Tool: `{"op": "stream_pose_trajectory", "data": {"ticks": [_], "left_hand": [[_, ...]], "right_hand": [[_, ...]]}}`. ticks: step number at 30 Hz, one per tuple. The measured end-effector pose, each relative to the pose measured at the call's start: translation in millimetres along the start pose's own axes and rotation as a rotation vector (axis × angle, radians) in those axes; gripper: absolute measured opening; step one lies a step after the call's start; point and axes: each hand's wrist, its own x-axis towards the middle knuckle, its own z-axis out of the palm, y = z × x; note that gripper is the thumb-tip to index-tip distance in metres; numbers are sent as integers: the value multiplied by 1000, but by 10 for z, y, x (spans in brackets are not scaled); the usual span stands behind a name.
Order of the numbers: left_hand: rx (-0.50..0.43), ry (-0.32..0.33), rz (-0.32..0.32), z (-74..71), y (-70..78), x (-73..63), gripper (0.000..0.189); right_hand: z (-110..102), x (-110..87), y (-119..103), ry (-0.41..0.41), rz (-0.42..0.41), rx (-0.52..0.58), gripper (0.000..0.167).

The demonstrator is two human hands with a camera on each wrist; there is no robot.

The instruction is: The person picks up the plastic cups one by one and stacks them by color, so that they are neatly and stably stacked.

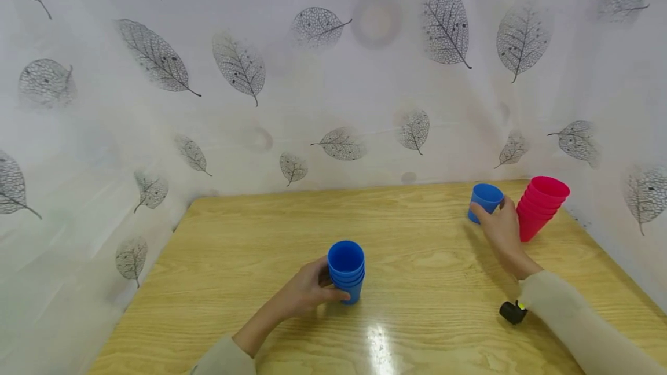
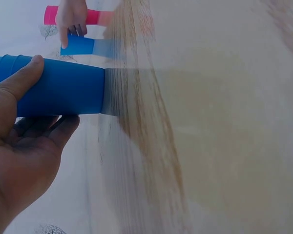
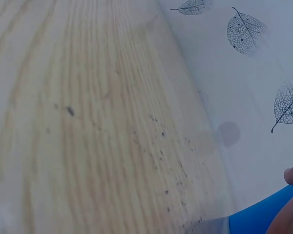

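A short stack of blue cups (image 1: pixel 348 274) stands upright on the wooden table, mouth up. My left hand (image 1: pixel 304 293) grips it from the left side, with the thumb across the front. In the left wrist view the thumb and fingers lie on opposite sides of the blue stack (image 2: pixel 68 90), whose base meets the tabletop. Farther off at the right, my right hand (image 1: pixel 502 235) holds a single blue cup (image 1: pixel 483 204) between thumb and fingers. Only a corner of that blue cup (image 3: pixel 256 217) shows in the right wrist view.
A taller stack of pinkish-red cups (image 1: pixel 542 207) stands just right of my right hand. A small black object (image 1: pixel 513 312) is by the right sleeve. Leaf-printed sheeting (image 1: pixel 365 85) rises behind the table (image 1: pixel 406 230) and along its sides.
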Motion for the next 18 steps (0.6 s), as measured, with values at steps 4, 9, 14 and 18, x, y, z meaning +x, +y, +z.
{"op": "stream_pose_trajectory", "data": {"ticks": [4,9,14,18], "left_hand": [[5,7,-4,3,5,-2,65],[4,6,-10,6,2,0,65],[-17,1,-8,9,-6,7,65],[-20,-1,-9,6,-3,4,65]], "right_hand": [[50,71,0,54,22,4,88],[84,127,-23,97,31,22,85],[93,157,-32,113,37,26,81],[112,172,-17,108,29,26,81]]}}
